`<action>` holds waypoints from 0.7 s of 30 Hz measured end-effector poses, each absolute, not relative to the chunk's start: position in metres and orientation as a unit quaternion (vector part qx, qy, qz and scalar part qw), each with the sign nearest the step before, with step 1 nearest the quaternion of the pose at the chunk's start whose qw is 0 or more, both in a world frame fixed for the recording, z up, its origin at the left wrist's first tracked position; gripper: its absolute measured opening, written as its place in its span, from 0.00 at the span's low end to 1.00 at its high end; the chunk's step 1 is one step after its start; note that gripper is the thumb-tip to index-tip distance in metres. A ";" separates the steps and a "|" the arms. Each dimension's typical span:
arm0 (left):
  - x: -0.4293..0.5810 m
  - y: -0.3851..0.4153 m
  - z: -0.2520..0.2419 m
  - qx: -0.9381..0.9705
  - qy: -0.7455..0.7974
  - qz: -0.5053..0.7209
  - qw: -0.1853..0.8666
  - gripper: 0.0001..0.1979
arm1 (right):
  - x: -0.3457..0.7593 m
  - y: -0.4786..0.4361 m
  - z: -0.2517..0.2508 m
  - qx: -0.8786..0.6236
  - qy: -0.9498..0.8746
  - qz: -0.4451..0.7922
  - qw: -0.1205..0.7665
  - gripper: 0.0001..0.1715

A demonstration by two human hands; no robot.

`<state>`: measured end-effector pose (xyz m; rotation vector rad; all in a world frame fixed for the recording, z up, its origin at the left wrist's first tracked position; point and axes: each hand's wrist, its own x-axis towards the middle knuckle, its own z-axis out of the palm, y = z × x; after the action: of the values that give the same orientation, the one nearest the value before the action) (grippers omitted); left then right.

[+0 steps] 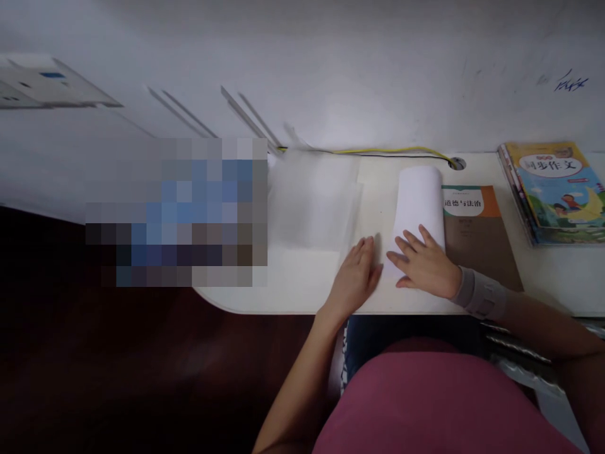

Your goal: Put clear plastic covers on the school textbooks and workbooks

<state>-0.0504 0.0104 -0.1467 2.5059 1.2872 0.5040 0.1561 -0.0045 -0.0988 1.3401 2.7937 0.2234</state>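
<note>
My right hand (423, 261) lies flat with spread fingers on a sheet of white paper (420, 195), which looks folded over, with a rounded fold along its sides. It holds nothing; a grey band circles that wrist. Part of a brown textbook (477, 246) with a green and orange top lies just right of the paper. My left hand (359, 271) rests on the tabletop to the left of the paper, apart from it, fingers stretched out and nothing in them. Beyond it, clear plastic sheets or covers (309, 202) lie on the white table (283, 287).
A stack of books (560, 192) stands at the back right. Yellow and black cables (387, 150) run along the wall into a round hole (457, 164) in the tabletop. A blurred-out patch (184, 214) covers the left end. The table's rounded corner is at the left front.
</note>
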 end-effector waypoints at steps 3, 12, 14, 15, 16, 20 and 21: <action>-0.058 0.011 -0.146 0.876 0.444 0.155 0.106 0.34 | 0.159 -0.007 -0.100 0.438 0.896 0.074 0.019 0.36; -0.059 0.009 -0.152 0.867 0.439 0.224 0.075 0.30 | 0.163 -0.006 -0.100 0.437 0.896 0.070 0.025 0.33; -0.059 0.009 -0.153 0.864 0.439 0.238 0.073 0.29 | 0.163 -0.006 -0.101 0.435 0.897 0.072 0.024 0.33; -0.059 0.009 -0.152 0.861 0.440 0.244 0.073 0.29 | 0.163 -0.006 -0.102 0.433 0.898 0.073 0.023 0.33; -0.060 0.009 -0.152 0.857 0.444 0.250 0.074 0.28 | 0.164 -0.006 -0.102 0.432 0.899 0.074 0.021 0.33; -0.060 0.007 -0.150 0.840 0.464 0.266 0.087 0.25 | 0.163 -0.006 -0.104 0.434 0.897 0.075 0.019 0.33; -0.061 0.006 -0.150 0.837 0.469 0.268 0.090 0.23 | 0.163 -0.006 -0.104 0.437 0.896 0.076 0.018 0.33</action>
<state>-0.0606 0.0064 -0.1496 2.4881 1.3942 0.7979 0.1632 -0.0062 -0.1040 1.3563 2.7833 0.2362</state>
